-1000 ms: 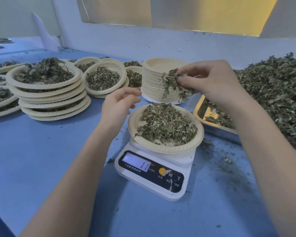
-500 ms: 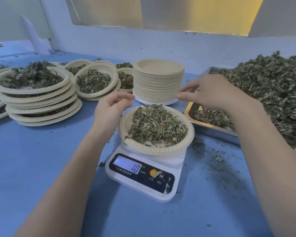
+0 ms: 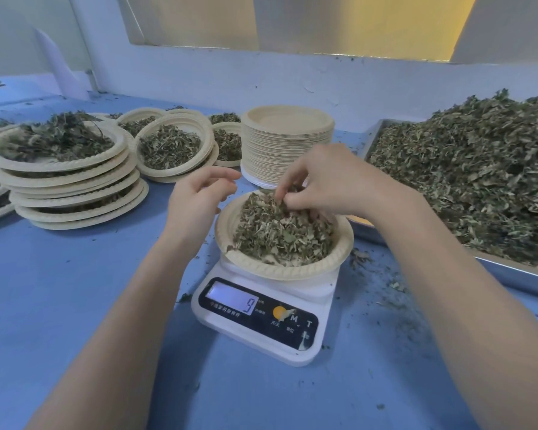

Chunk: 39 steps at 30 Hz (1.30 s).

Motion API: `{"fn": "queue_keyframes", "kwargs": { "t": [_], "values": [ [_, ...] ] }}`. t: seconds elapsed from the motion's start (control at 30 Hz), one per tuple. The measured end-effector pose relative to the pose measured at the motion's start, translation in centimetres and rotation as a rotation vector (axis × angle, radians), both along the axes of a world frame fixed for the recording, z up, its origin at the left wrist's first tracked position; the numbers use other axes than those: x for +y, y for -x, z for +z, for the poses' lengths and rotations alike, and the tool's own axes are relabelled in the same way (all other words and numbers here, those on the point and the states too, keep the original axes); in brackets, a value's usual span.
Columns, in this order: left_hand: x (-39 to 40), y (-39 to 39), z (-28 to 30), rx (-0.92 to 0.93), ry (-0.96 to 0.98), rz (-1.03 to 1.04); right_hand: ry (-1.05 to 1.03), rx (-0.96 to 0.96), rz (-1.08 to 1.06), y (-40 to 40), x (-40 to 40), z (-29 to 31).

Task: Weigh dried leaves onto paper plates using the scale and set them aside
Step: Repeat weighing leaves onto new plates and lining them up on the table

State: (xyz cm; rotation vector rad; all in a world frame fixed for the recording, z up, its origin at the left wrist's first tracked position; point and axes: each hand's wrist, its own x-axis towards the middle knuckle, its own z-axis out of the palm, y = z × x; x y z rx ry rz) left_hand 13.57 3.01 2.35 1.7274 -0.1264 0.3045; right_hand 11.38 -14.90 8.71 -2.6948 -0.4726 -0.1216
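Note:
A white digital scale point(image 3: 261, 318) stands at the centre of the blue table, its display reading 9. On it sits a paper plate point(image 3: 280, 270) heaped with dried leaves point(image 3: 280, 231). My right hand point(image 3: 326, 178) reaches down into the far side of the heap, its fingertips pinching leaves. My left hand point(image 3: 196, 200) hovers just left of the plate's rim, fingers loosely curled, holding nothing. A metal tray point(image 3: 510, 274) piled high with dried leaves point(image 3: 479, 169) lies to the right.
A tall stack of empty paper plates point(image 3: 288, 144) stands behind the scale. Filled plates are stacked at the left point(image 3: 66, 181) and further back point(image 3: 174, 147). A white wall runs along the table's far edge. Leaf crumbs litter the table near the tray.
My right hand dropped its earlier pinch of leaves toward the tray, then came back down into the plate's heap. The scale reading fell from 11 to 10 to 9.

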Motion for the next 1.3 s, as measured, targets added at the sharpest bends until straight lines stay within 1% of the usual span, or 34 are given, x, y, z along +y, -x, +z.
{"fn": "queue_keyframes", "kwargs": {
  "t": [0.17, 0.23, 0.33, 0.57, 0.83, 1.07, 1.3],
  "values": [
    [0.0, -0.1, 0.0, 0.002, 0.001, -0.004, -0.331, -0.158, -0.044, 0.9, -1.3, 1.6],
    [-0.1, -0.1, 0.0, 0.005, -0.001, -0.003, -0.398, -0.192, -0.065, 1.1, -1.7, 1.9],
    [0.0, 0.0, -0.1, 0.008, -0.002, -0.003, -0.457, -0.186, -0.083, 1.1, -2.2, 2.1],
    [-0.1, 0.0, -0.1, 0.02, 0.004, -0.003, -0.491, -0.169, -0.093, 1.1, -2.6, 2.2],
    [-0.1, 0.1, 0.0, 0.018, -0.001, -0.006, -0.477, -0.082, -0.121, 1.2, -1.7, 1.8],
    [-0.1, 0.0, 0.0, 0.02, 0.0, -0.002, -0.514, -0.089, -0.099, 1.2, -1.4, 1.7],
    [-0.1, 0.0, -0.1, 0.015, -0.002, 0.001, -0.479, -0.092, -0.07, 0.8, -1.0, 1.0]
  ]
}}
